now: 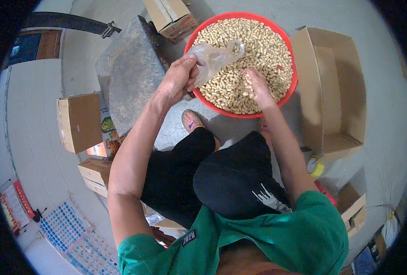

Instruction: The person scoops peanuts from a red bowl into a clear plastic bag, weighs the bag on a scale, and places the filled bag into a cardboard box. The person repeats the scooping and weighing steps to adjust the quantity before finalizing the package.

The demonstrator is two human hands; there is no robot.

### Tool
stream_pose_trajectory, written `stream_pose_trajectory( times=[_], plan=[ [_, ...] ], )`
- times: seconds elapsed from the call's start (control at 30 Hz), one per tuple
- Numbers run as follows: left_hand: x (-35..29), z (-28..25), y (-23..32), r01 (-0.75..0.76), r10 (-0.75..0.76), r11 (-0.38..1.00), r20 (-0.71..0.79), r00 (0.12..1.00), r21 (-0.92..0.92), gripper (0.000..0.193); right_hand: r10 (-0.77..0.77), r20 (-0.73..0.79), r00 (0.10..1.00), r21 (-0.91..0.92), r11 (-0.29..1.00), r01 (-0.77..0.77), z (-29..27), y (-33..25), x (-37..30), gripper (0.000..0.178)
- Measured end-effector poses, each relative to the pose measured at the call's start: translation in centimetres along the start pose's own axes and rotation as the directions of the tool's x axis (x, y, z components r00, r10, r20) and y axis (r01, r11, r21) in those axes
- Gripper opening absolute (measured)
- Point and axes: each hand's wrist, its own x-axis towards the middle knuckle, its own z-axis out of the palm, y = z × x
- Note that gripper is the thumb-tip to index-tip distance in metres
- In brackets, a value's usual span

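Observation:
A wide red basin [294, 82] full of unshelled peanuts [240, 39] stands on the floor in front of my feet. At its left rim my left hand [183, 75] pinches a clear plastic bag [212, 59], which hangs over the peanuts with its far end toward the basin's middle. Whether anything lies in the bag I cannot tell; it looks thin and limp. My right hand [258, 87] is down among the peanuts at the near right part of the basin, its fingers curled round some of them.
Right of the basin stands a large open cardboard box [313, 91]. A closed carton [171, 20] sits behind left, beside a grey stone-like slab [134, 78]. More cartons [82, 121] stand farther left. A yellow tape roll [317, 168] and a small open box [352, 211] lie at right.

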Motion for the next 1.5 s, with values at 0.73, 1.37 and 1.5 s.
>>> stream_pose_trajectory(
  times=[0.73, 1.37, 1.5],
  plan=[
    [1.6, 0.2, -4.5, 0.031, -0.043, 0.939, 0.029, 0.999, 0.343, 0.022, 0.057, -0.051, 0.997, 0.428, 0.903, -0.029, 4.2, -2.2, 5.1, 0.009],
    [3.3, -1.8, -6.5, 0.152, -0.091, 0.848, -0.144, 0.985, 0.508, 0.018, 0.028, 0.096, 0.995, 0.021, 0.999, -0.030, 1.2, -2.6, 3.1, 0.056],
    [3.1, -1.4, -6.3, 0.129, -0.075, 0.857, -0.127, 0.989, 0.498, 0.019, -0.030, 0.299, 0.954, -0.048, 0.998, 0.046, -0.1, -3.3, 0.7, 0.047]
  ],
)
